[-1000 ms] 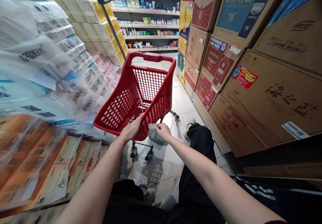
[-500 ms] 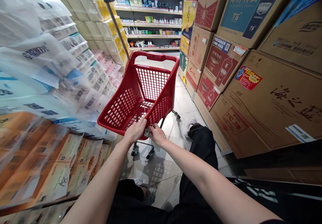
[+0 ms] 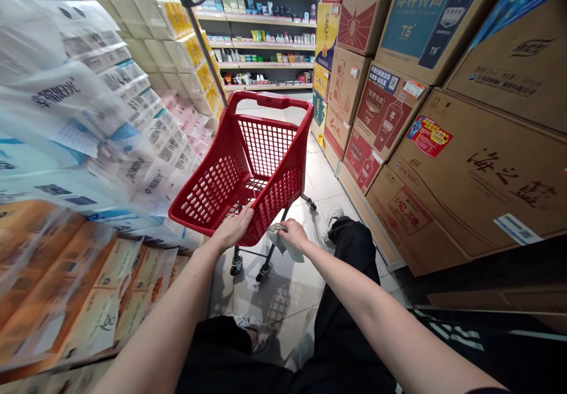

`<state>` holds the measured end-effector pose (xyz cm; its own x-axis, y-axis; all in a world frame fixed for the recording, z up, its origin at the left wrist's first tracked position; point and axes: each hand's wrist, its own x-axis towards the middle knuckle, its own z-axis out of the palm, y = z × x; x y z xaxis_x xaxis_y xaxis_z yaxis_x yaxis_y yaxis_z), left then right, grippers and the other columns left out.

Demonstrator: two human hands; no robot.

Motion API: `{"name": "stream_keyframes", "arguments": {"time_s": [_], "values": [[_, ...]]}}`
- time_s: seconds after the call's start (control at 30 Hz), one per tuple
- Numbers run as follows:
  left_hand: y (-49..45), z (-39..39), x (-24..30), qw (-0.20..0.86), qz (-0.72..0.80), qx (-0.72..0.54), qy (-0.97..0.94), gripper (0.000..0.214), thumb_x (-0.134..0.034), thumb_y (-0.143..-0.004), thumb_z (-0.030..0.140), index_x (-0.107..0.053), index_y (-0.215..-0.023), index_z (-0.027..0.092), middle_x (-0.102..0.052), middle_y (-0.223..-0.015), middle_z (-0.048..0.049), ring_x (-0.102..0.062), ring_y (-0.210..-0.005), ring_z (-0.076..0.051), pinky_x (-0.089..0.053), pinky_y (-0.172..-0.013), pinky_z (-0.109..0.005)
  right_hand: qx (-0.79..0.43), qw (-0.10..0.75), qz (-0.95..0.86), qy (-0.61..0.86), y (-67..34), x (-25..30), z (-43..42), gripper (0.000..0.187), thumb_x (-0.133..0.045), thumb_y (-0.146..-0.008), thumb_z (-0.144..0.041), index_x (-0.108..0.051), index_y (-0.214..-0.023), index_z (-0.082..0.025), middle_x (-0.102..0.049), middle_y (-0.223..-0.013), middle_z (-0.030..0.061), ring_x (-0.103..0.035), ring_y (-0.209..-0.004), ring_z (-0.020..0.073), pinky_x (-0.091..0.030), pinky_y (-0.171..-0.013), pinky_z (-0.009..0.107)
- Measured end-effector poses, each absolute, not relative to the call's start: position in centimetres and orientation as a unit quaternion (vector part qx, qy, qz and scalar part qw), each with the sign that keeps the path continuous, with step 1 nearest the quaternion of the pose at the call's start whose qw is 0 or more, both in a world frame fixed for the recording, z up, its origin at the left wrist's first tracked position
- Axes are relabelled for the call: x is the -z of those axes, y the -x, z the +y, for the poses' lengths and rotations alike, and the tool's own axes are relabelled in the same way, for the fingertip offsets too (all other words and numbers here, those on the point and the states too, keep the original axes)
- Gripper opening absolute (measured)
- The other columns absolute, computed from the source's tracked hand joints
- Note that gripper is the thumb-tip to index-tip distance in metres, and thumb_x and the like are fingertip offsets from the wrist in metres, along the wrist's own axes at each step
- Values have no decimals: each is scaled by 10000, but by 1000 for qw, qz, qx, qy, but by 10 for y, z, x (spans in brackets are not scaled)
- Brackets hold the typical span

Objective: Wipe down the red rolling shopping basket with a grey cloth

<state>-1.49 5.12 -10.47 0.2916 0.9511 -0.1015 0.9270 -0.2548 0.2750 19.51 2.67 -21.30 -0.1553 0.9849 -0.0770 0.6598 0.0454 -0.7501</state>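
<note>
A red plastic shopping cart [image 3: 208,205] with a lattice basket stands in front of me on a dark metal frame with wheels. My left hand [image 3: 234,227] holds the cart's near rim, fingers over the edge towards the inside of the basket. Just right of the basket's near corner, my right hand [image 3: 293,234] pinches a crumpled greyish cloth [image 3: 277,237]. Part of the cloth hangs below the fingers, apart from the cart's wall. The basket appears to hold nothing.
Wrapped tissue packs [image 3: 128,98] are stacked high on the left, with orange packs [image 3: 57,264] nearer. Cardboard boxes [image 3: 478,193] form a wall on the right. Shelves [image 3: 266,42] of small goods stand at the back. A dark pole [image 3: 199,33] rises behind the cart's left side.
My right hand has moved right and off the cart's near corner, and more of the cloth shows. My left hand stays on the rim. The whole view has shifted slightly.
</note>
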Motion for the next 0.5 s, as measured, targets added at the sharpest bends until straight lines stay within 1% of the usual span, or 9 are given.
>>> {"name": "stream_keyframes", "arguments": {"time_s": [0.1, 0.17, 0.23, 0.3, 0.4, 0.5], "values": [[16, 42, 105, 139, 587, -36, -797, 680, -55, -979, 522, -277, -1546, 219, -563, -1426, -62, -511, -1322, -222, -185, -1190, -473, -329, 246, -675, 613, -206, 208, 31, 356, -548, -848, -246, -724, -1158, -252, -658, -1099, 53, -625, -959, 188, -443, -868, 248], [16, 33, 107, 104, 610, -44, -785, 670, -69, -985, 517, -323, -1523, 211, -594, -1390, -88, -529, -1300, -227, -107, -1200, -514, -328, 245, -666, 624, -211, 208, 32, 388, -549, -845, -232, -709, -1198, -248, -660, -1118, 59, -631, -952, 188, -446, -872, 250], [17, 26, 111, 82, 634, -48, -767, 678, -54, -988, 510, -381, -1491, 195, -657, -1299, -106, -563, -1258, -223, -125, -1192, -508, -330, 241, -656, 635, -213, 212, 30, 404, -550, -845, -222, -700, -1219, -244, -660, -1128, 64, -630, -956, 189, -446, -878, 252], [17, 23, 115, 89, 640, -43, -762, 693, -31, -988, 509, -404, -1477, 188, -691, -1234, -104, -563, -1255, -209, -176, -1177, -476, -334, 236, -652, 638, -211, 217, 27, 401, -547, -849, -219, -701, -1218, -239, -658, -1125, 68, -627, -959, 190, -447, -878, 253], [18, 25, 120, 110, 628, -43, -770, 695, -13, -990, 498, -390, -1484, 186, -696, -1222, -88, -535, -1283, -177, -226, -1155, -418, -341, 237, -662, 624, -202, 223, 22, 409, -540, -851, -203, -696, -1228, -237, -647, -1116, 69, -621, -962, 186, -446, -887, 253], [17, 31, 124, 113, 619, -46, -776, 691, -11, -993, 494, -380, -1489, 186, -711, -1184, -76, -554, -1252, -159, -251, -1138, -378, -343, 250, -678, 600, -190, 222, 22, 423, -541, -856, -202, -676, -1255, -246, -627, -1134, 61, -608, -997, 181, -438, -919, 250]]}}
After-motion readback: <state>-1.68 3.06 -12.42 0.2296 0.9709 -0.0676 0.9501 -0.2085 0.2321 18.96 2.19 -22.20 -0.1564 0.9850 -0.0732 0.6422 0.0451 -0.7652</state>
